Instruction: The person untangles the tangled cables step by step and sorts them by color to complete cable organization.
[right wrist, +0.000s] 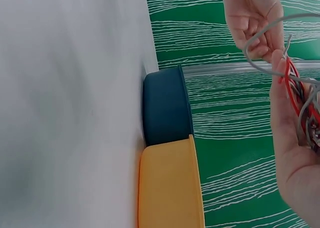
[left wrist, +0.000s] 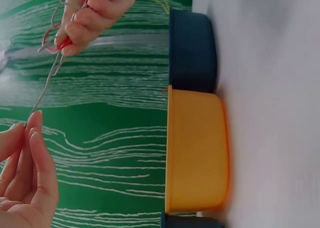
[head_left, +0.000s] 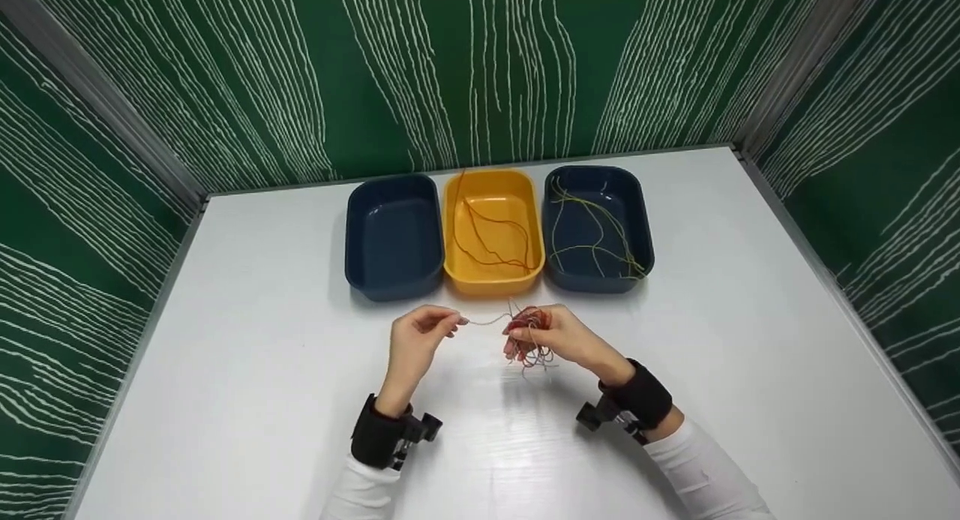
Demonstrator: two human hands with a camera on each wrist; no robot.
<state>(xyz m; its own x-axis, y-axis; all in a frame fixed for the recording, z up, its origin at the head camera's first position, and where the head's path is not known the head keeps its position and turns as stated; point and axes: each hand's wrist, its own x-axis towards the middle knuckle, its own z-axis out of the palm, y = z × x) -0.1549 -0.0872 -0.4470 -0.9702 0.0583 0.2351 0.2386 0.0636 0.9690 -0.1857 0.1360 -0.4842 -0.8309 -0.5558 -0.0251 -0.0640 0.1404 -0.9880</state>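
Note:
A tangled bundle of red and grey cords is gripped in my right hand, with loops and loose ends hanging below the fingers. One grey cord runs from the bundle across to my left hand, which pinches its end between thumb and fingertips. In the left wrist view that cord stretches nearly straight between both hands. The right wrist view shows the bundle lying against the palm, a grey loop bowing out in front. Both hands are above the table, just in front of the bins.
Three bins stand in a row at the back: a dark blue bin on the left, a yellow bin holding orange cords, and another dark blue bin with yellow-green cords. Green panels surround the white table.

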